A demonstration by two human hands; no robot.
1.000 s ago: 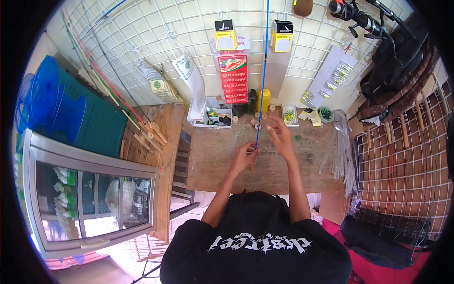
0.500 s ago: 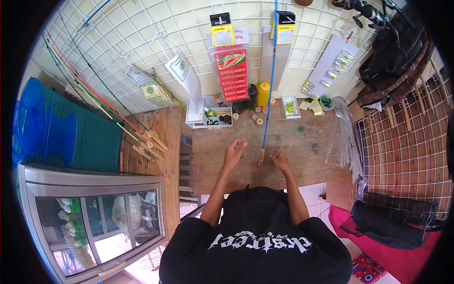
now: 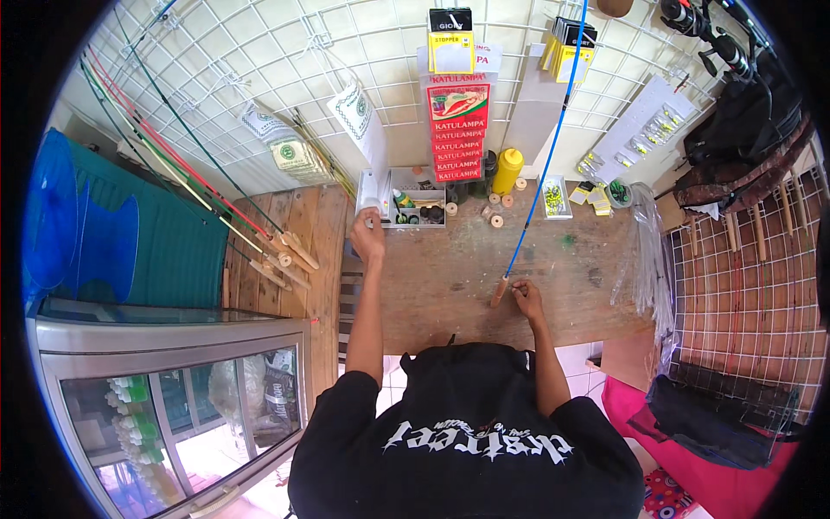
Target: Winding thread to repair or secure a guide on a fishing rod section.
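A blue fishing rod (image 3: 543, 177) with a cork-coloured handle (image 3: 500, 292) lies on the wooden table and reaches toward the wall. Just right of that handle is my right hand (image 3: 527, 299), its thumb and fingers pinched together; anything between them is too small to make out. My left hand (image 3: 367, 238) is stretched out to the white compartment box (image 3: 415, 221) at the table's back left. Its fingers curl in at the front left corner of the box, and what they hold, if anything, is hidden. Small bottles and dark round items sit in the box.
Behind the box stand a yellow squeeze bottle (image 3: 508, 171) and several small wooden spools (image 3: 496, 221). A white tray of green-yellow bits (image 3: 554, 199) is at the back right, near clear plastic sleeves (image 3: 644, 251). More rods (image 3: 212, 203) lean at left, beside a glass cabinet (image 3: 177, 415).
My left hand has moved from beside the rod leftward and away to the white box. My right hand stays pinched by the handle. The view has shifted slightly.
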